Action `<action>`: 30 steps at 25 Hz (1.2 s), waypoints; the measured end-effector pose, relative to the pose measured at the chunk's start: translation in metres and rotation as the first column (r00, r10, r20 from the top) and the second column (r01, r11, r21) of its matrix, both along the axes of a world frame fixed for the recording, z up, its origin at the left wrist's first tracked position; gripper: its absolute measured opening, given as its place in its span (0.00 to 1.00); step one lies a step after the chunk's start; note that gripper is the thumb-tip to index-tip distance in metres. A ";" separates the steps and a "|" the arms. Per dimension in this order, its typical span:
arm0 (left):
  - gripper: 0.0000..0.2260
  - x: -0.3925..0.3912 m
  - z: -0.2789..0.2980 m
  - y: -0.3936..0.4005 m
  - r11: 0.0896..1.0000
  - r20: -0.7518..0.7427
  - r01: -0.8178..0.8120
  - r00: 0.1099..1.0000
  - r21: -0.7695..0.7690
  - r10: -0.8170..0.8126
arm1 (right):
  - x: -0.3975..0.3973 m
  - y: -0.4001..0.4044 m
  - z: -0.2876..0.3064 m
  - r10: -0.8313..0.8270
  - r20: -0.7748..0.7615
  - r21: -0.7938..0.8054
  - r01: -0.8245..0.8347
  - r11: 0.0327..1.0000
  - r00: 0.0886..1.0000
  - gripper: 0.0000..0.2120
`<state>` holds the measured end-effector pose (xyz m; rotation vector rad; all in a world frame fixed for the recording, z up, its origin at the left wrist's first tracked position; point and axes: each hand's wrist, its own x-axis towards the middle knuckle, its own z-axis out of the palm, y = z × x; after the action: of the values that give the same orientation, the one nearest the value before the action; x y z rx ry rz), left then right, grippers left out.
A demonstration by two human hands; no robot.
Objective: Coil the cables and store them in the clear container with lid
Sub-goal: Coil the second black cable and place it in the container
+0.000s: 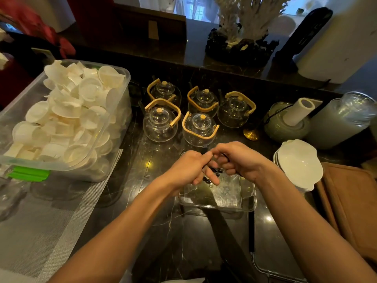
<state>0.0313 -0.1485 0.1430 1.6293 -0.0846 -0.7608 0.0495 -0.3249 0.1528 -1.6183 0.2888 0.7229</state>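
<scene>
A thin black cable [213, 172] is bunched between my two hands just above the clear container [247, 205], which sits open on the dark marble counter. My left hand [192, 167] is closed around the coiled part, with loops showing under its fingers. My right hand [241, 160] pinches the cable's other part close to the left thumb. Most of the cable is hidden by my fingers. A clear lid [265, 270] with a black edge lies near the counter's front, right of my right forearm.
Several glass teapots [161, 123] with wooden handles stand just behind my hands. A big plastic bin [114, 127] of white cups fills the left. Stacked white bowls [299, 164], a wooden tray [350, 201] and glass jars [342, 119] are on the right.
</scene>
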 end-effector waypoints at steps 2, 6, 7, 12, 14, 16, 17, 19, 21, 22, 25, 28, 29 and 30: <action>0.23 0.001 0.000 0.001 0.997 0.030 -0.068 0.997 0.047 0.066 | -0.003 0.009 0.016 0.021 0.115 -0.136 -0.005 0.991 0.993 0.15; 0.21 0.008 -0.007 0.000 0.938 -0.093 -0.333 0.941 -0.095 0.325 | -0.031 0.036 0.024 0.026 0.259 -0.146 0.013 0.989 0.966 0.14; 0.20 0.011 -0.008 0.000 0.904 -0.165 -0.396 0.914 -0.161 0.371 | -0.040 0.042 0.021 0.029 0.265 -0.117 0.002 0.993 0.964 0.14; 0.16 0.019 -0.001 0.005 0.771 -0.300 -0.491 0.868 -0.407 0.395 | -0.075 0.044 -0.016 0.066 0.153 -0.012 -0.065 0.998 0.986 0.21; 0.16 0.021 0.001 0.010 0.771 -0.334 -0.454 0.884 -0.446 0.327 | -0.074 0.028 -0.032 0.008 0.007 0.058 -0.009 0.998 1.000 0.22; 0.17 0.020 0.004 0.013 0.809 -0.344 -0.357 0.916 -0.466 0.206 | -0.065 0.012 -0.045 -0.123 -0.152 0.214 0.154 0.965 0.981 0.21; 0.17 0.016 0.006 0.014 0.841 -0.329 -0.284 0.935 -0.461 0.136 | -0.058 0.004 -0.049 -0.181 -0.210 0.280 0.236 0.931 0.961 0.20; 0.17 0.008 0.004 0.013 0.910 -0.264 -0.125 0.964 -0.395 0.018 | -0.039 -0.006 -0.046 -0.221 -0.239 0.289 0.286 0.913 0.945 0.18; 0.18 0.003 -0.002 0.008 0.971 -0.168 -0.016 0.985 -0.240 -0.025 | -0.021 -0.007 -0.033 -0.170 -0.204 0.208 0.212 0.955 0.964 0.17; 0.18 0.002 -0.005 0.005 0.989 -0.118 0.003 0.993 -0.145 -0.021 | -0.014 -0.006 -0.025 -0.122 -0.163 0.148 0.146 0.978 0.979 0.17; 0.19 0.001 -0.008 -0.001 0.997 -0.007 -0.018 1.000 0.068 0.019 | -0.005 0.004 0.000 0.070 0.026 -0.169 -0.065 0.984 0.997 0.15; 0.20 0.001 -0.009 -0.004 0.977 0.087 -0.131 0.989 0.170 0.118 | -0.011 0.021 0.011 0.172 0.178 -0.406 -0.087 0.910 0.969 0.14; 0.21 0.002 -0.011 -0.004 0.968 0.096 -0.187 0.980 0.167 0.172 | -0.015 0.027 0.012 0.197 0.222 -0.459 -0.076 0.885 0.955 0.14; 0.22 0.002 -0.012 -0.005 0.959 0.095 -0.239 0.969 0.152 0.227 | -0.021 0.032 0.013 0.230 0.259 -0.512 -0.069 0.856 0.938 0.14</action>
<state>0.0334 -0.1530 0.1308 1.7866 0.1167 -0.5346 0.0285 -0.2931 0.1660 -2.2415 0.1170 0.5171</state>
